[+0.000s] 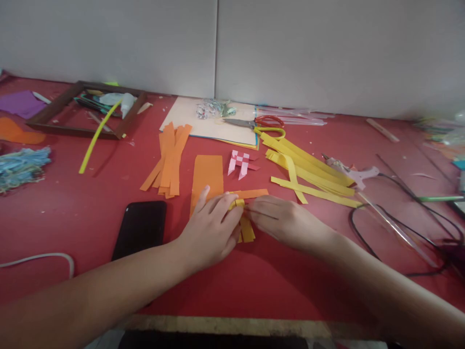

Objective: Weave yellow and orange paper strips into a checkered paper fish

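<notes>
Yellow and orange paper strips, partly interlaced, lie between my two hands; the yellow strips (247, 230) point toward me and an orange strip (252, 194) runs to the right. My left hand (214, 225) is closed around their left side, with one finger raised over an orange paper piece (208, 174). From the right, my right hand (281, 218) pinches at the edge of the strips, its fingertips pressed together. A small pink woven paper piece (240, 162) lies just beyond. The fingers hide much of the weave.
Orange strips (169, 157) and a black phone (141, 228) lie left. Yellow strips (308, 169), a glue gun (354, 174) and its black cable are right. Scissors (250, 123) rest on pale sheets (181, 118) behind. A wooden frame (72, 130) stands back left.
</notes>
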